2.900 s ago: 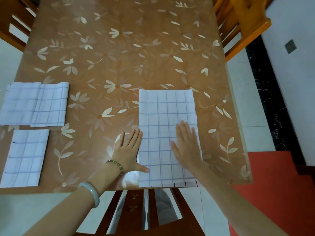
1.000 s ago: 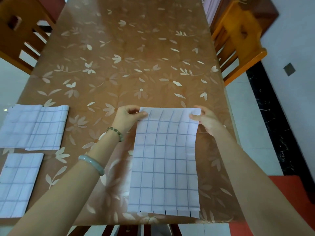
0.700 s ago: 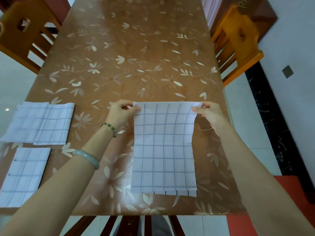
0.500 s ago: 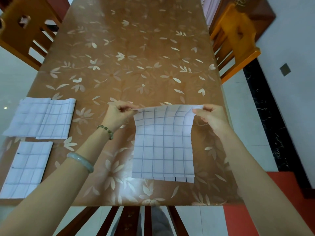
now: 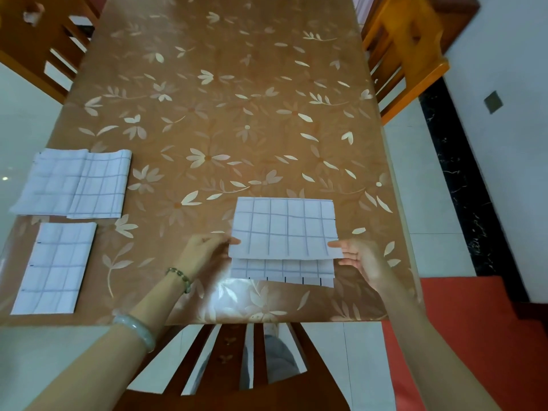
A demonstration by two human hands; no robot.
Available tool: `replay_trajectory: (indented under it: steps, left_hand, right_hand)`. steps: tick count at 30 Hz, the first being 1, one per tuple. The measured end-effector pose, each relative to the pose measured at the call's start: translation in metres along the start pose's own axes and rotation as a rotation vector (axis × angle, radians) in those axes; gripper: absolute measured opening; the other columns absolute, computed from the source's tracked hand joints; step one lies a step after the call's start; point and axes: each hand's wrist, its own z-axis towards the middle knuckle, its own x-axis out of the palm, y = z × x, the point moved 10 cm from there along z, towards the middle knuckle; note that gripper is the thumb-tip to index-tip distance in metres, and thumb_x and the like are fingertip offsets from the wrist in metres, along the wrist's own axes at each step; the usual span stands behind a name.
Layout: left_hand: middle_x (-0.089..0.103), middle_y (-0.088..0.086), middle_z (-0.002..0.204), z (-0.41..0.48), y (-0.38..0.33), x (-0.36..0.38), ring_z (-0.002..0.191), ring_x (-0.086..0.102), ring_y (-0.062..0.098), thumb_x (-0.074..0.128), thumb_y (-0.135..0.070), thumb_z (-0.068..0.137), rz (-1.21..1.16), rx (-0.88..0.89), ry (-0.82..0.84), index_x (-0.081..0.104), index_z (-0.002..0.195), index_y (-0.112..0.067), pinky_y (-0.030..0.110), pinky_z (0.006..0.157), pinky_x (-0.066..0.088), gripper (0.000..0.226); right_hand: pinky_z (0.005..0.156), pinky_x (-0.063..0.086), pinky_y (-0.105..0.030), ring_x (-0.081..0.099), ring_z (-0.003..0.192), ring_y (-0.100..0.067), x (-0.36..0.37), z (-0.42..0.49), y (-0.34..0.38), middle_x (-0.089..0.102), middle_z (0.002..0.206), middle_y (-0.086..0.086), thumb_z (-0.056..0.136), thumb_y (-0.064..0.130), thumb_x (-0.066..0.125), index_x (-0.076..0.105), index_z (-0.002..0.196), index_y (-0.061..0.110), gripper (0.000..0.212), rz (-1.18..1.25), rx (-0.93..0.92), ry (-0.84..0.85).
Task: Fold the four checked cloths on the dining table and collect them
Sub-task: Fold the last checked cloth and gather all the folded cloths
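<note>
My left grip (image 5: pixel 204 256) pinches the left corner of the checked cloth (image 5: pixel 284 226) by its top layer, thumb on top. My right grip (image 5: pixel 360 258) pinches the right corner the same way. The cloth lies near the near edge of the worktop (image 5: pixel 237 114), right of the middle. It is doubled toward me, and the top layer stops short, so a strip of the lower layer shows.

A folded cloth (image 5: pixel 55 268) lies flat at the near left corner. Just beyond it, along the left edge, is a cloth pile (image 5: pixel 71 183) of two overlapping pieces. Both are well apart from my hands.

A bead bracelet (image 5: pixel 179 278) and a pale bangle (image 5: pixel 136 330) sit on my left wrist. A chair back (image 5: pixel 237 366) stands under the near edge between my arms. A left chair (image 5: pixel 35 40) and a right chair (image 5: pixel 406 54) flank the far end.
</note>
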Motion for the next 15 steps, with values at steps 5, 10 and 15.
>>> replay_trajectory:
  steps: [5,10,15]
  left_hand:
    - [0.071,-0.017,0.072,0.005,0.015,0.006,0.069,0.063,-0.006,0.074,-0.003,0.078,0.256,0.044,-0.041,0.074,0.076,-0.024,0.008,0.067,0.048,0.021]
    - [0.065,0.001,0.071,0.006,0.029,0.002,0.065,0.063,0.009,0.074,0.005,0.075,0.198,-0.025,-0.068,0.070,0.079,-0.009,0.018,0.057,0.055,0.015]
    - [0.063,0.011,0.070,0.009,0.040,-0.010,0.062,0.062,0.018,0.079,-0.002,0.071,0.321,-0.068,-0.111,0.066,0.073,-0.016,0.034,0.074,0.056,0.020]
  right_hand:
    - [0.066,0.058,-0.022,0.066,0.090,-0.019,0.003,0.000,-0.018,0.068,0.098,-0.008,0.082,0.013,0.073,0.068,0.102,0.001,0.024,-0.158,0.041,-0.110]
    - [0.053,0.054,-0.018,0.063,0.077,-0.016,0.009,-0.004,-0.022,0.064,0.082,-0.003,0.080,0.004,0.071,0.070,0.084,0.009,0.006,-0.271,0.017,-0.180]
    - [0.055,0.050,-0.021,0.058,0.073,-0.012,0.016,-0.012,-0.022,0.063,0.078,0.000,0.080,0.001,0.065,0.067,0.079,0.016,0.014,-0.450,-0.050,-0.190]
